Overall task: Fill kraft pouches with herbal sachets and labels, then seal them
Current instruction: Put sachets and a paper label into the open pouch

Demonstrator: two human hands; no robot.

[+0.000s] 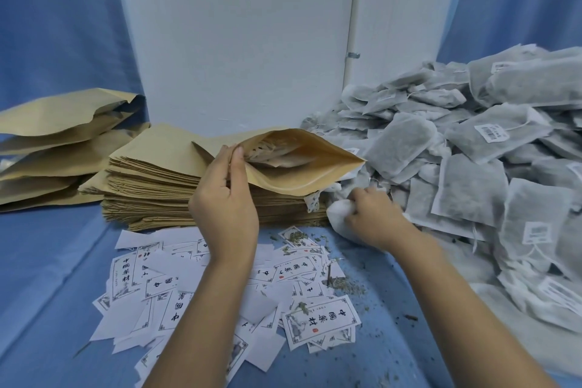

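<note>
My left hand (225, 198) pinches the rim of an open kraft pouch (302, 167), holding its mouth wide toward the right. White sachets show inside the pouch. My right hand (371, 217) grips a white herbal sachet (338, 217) low at the foot of the big sachet pile (472, 173), just below the pouch's mouth. The hand is blurred. Printed paper labels (220, 287) lie scattered on the blue cloth under my left forearm. A stack of flat kraft pouches (151, 179) sits behind my left hand.
Filled kraft pouches (63, 135) lie piled at the far left. A white wall panel (236, 41) stands behind the stack. Loose herb crumbs (346, 283) dot the blue cloth (47, 261) near the labels.
</note>
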